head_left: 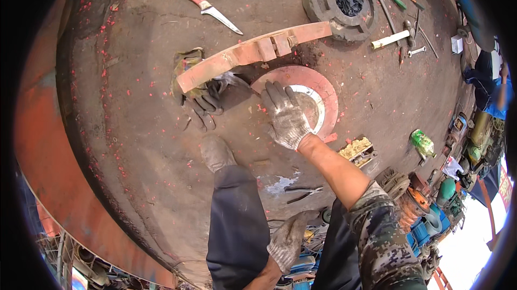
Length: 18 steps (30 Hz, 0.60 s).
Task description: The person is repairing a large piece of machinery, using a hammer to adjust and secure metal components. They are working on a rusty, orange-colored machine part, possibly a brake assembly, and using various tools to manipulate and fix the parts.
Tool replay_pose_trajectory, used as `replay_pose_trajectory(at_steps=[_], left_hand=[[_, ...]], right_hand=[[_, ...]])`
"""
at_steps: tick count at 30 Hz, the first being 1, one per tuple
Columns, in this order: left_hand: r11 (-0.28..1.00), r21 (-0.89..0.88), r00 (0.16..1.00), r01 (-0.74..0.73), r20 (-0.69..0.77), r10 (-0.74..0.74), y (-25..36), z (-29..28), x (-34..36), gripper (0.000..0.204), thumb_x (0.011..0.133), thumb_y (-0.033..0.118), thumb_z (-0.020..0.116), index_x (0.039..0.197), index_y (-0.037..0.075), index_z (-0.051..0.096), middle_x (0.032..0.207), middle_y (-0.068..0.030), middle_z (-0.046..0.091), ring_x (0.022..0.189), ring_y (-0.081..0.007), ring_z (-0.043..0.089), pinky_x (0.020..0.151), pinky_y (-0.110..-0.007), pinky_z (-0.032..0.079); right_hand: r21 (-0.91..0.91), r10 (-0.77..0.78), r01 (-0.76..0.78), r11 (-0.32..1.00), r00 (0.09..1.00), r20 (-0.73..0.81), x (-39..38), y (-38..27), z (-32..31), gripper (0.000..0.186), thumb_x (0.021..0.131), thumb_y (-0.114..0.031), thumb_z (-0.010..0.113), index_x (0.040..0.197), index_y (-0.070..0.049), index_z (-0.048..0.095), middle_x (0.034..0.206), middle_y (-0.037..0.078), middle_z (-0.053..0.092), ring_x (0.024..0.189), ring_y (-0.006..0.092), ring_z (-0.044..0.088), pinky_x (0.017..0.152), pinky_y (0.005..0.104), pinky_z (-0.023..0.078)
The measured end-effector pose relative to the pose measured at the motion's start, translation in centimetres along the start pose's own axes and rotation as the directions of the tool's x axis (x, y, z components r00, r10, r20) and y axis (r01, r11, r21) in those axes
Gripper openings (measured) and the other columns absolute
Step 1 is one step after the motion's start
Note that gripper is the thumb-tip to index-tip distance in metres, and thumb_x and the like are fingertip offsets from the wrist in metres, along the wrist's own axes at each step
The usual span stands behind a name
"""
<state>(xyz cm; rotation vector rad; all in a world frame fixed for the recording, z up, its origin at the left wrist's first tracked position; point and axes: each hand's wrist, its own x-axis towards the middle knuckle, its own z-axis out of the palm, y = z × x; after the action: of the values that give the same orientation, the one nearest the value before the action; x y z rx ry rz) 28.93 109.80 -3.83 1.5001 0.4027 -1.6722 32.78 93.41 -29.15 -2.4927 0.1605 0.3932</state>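
My right hand (284,113), in a dirty white and grey work glove, reaches over a round red disc (328,96) with a pale inner ring. Its fingers are stretched out and grip nothing; whether they touch the disc I cannot tell. Also gloved, my left hand (290,242) is low beside my left leg, fingers extended and empty. Beyond the disc lies a curved, faded red metal piece (237,57) with small lugs on it. Worn gloves (202,101) lie by its left end; its right end reaches a round grey block (318,7) stuffed with black plastic.
A red-handled knife (211,11) lies far left; a hammer (391,39), a wrench (417,51) and screwdrivers (397,2) lie far right. Pliers (304,192) are near my feet. A green bottle (423,143) and machine parts (425,220) line the right; a rusty red rim (59,177) curves along the left.
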Motion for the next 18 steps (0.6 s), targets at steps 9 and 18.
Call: replay_pose_trajectory(at_steps=[9, 18], left_hand=[[0.972, -0.167, 0.986, 0.165, 0.025, -0.163, -1.5, -0.1, 0.1, 0.057, 0.113, 0.046, 0.037, 0.134, 0.001, 0.065, 0.124, -0.0161, 0.073, 0.115, -0.0277, 0.068, 0.104, -0.038, 0.051], [0.919, -0.342, 0.975, 0.195, -0.037, -0.220, -3.4, 1.6, 0.4, 0.065, 0.113, 0.053, 0.037, 0.135, -0.003, 0.062, 0.123, -0.0193, 0.072, 0.111, -0.0250, 0.069, 0.096, -0.037, 0.057]], right_hand=[[-0.177, 0.213, -0.223, 0.959, 0.975, -0.069, -9.5, 7.2, 4.3, 0.085, 0.087, -0.043, 0.072, 0.153, 0.001, 0.041, 0.161, 0.026, 0.037, 0.150, 0.0454, 0.034, 0.124, 0.0580, 0.025], [0.098, 0.633, -0.725, 0.682, 0.652, 0.417, -15.4, 0.3, 0.4, 0.079, 0.084, -0.031, 0.077, 0.148, -0.001, 0.041, 0.140, 0.029, 0.051, 0.128, 0.0472, 0.053, 0.109, 0.0540, 0.044]])
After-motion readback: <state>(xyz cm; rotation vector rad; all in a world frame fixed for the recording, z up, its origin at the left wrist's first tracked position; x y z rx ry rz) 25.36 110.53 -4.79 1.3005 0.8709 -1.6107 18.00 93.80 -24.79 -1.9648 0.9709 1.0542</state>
